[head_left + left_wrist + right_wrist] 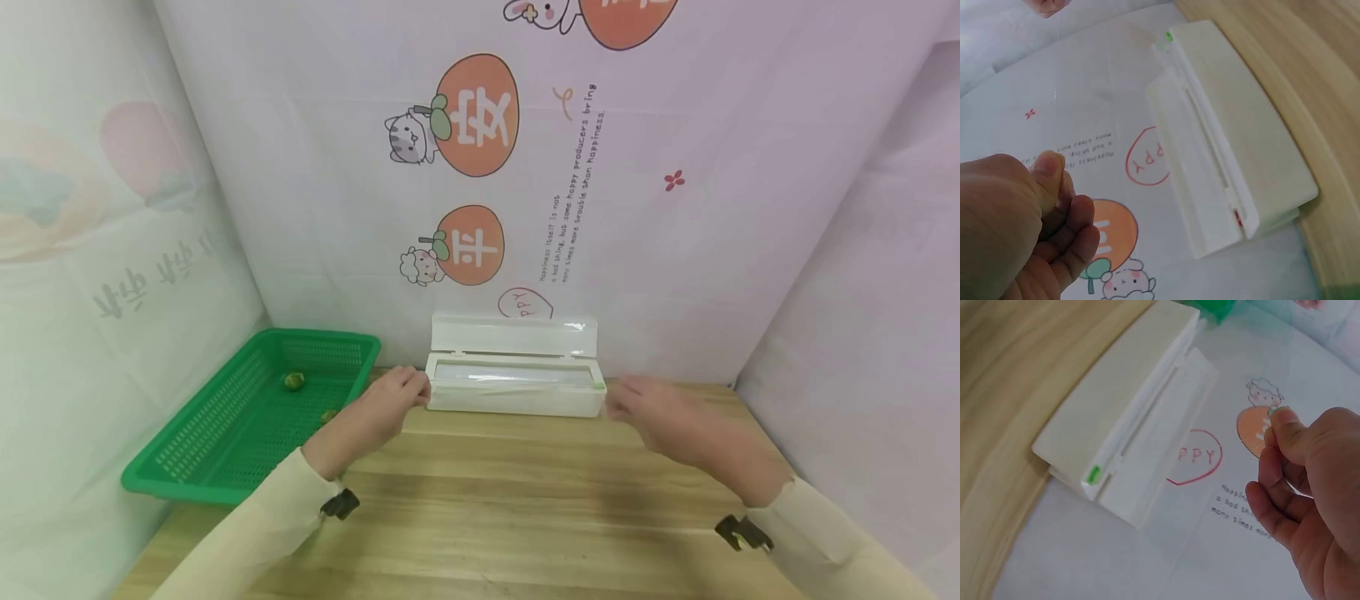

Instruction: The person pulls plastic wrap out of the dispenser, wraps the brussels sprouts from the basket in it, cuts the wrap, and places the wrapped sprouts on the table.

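Note:
A white cling film dispenser (517,398) stands at the back of the table, its clear lid (514,335) raised against the backdrop. At its left end, my left hand (386,408) is held with thumb and curled fingertips pinched together. My right hand (660,417), blurred in the head view, pinches the same way at the right end. Between the hands and the dispenser stretches a sheet of cling film (1188,550), nearly invisible, with faint edges and a sheen in the right wrist view. A small green slider (1094,474) sits on the dispenser's right end.
To the left, a green plastic basket (172,477) holds small greenish round items (294,381), one partly behind my left forearm. The wooden table (517,508) runs toward me. Printed white cloth (637,250) encloses the back and both sides.

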Available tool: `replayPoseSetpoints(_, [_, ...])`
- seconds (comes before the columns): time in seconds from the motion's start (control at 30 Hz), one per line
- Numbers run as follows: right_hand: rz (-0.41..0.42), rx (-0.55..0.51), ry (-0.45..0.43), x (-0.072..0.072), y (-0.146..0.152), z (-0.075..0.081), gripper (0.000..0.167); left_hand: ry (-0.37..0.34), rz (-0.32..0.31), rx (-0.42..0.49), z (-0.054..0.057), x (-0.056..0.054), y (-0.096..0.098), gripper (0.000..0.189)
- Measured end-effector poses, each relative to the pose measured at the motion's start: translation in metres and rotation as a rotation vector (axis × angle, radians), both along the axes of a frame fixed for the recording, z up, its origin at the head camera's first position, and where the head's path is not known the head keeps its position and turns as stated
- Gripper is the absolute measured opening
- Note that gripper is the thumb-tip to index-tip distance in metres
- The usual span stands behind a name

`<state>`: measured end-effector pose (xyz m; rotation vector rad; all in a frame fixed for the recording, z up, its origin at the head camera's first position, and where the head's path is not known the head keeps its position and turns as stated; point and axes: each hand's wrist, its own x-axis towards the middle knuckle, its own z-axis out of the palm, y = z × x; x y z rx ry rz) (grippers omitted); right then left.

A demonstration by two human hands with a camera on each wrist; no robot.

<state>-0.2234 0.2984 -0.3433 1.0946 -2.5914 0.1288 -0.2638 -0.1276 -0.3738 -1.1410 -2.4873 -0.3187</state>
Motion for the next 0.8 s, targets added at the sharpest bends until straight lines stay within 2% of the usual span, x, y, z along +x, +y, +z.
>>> replayPoseSetpoints(0.07, [0.039,0.000,0.035,0.004,0.001,-0.009,0.024,-0.016,-0.025,-0.030,-0.006,0.005,-0.001,0.022])
replayPoseSetpoints(0.23, [0.217,-0.040,0.166,0.006,0.003,-0.041,0.025,-0.006,-0.083,-0.093,-0.027,0.018,-0.003,0.021])
replayPoseSetpoints(0.37, [0.295,-0.053,0.144,0.006,0.003,-0.062,0.029,0.000,-0.136,-0.109,-0.045,0.022,-0.003,0.026])
replayPoseSetpoints(0.47, [0.287,-0.027,0.118,0.008,0.002,-0.074,0.033,-0.028,-0.179,-0.078,-0.058,0.022,-0.002,0.029])
replayPoseSetpoints(0.6, [0.236,0.038,0.097,0.012,0.001,-0.088,0.034,-0.022,-0.199,-0.071,-0.074,0.024,0.001,0.026])
replayPoseSetpoints(0.73, [0.182,0.104,0.042,0.015,-0.001,-0.100,0.029,0.036,-0.146,-0.174,-0.087,0.028,0.003,0.018])
replayPoseSetpoints(0.8, [0.165,0.130,0.042,0.015,-0.002,-0.106,0.028,0.041,-0.113,-0.230,-0.093,0.029,0.005,0.014])
